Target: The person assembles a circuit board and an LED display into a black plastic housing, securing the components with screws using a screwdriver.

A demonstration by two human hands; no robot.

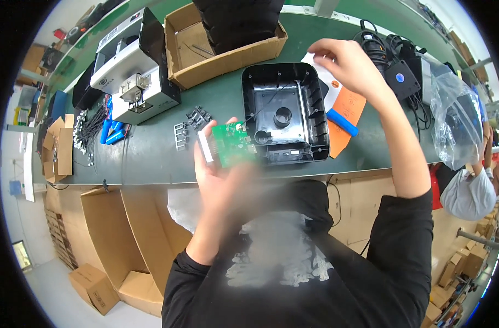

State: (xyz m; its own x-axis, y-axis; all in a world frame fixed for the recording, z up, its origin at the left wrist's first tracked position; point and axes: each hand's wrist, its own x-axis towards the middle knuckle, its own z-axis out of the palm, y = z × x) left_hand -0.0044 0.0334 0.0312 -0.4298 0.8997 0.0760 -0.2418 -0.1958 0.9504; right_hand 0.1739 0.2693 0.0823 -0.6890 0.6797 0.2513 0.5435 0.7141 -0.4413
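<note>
Just left of the black housing (263, 98), we clasp the green circuit board (230, 143) in our left hand (210, 183); right hand (350, 63), curled, near the white sheet (331, 97); its grip we cannot tell.

Green circuit board (233, 143), black housing (262, 97), orange sheet (342, 112), blue cylinder (342, 123)

An electronics workshop or small factory floor is indicated. Along the left edge of a long green workbench (151, 167), wires (82, 131) with white plugs are gathered beside an open cardboard box (65, 154); near the front edge, a green circuit board (226, 139) is held. Beyond the right edge, cartons (473, 264) are stacked and another person (468, 195) is seen.
</note>
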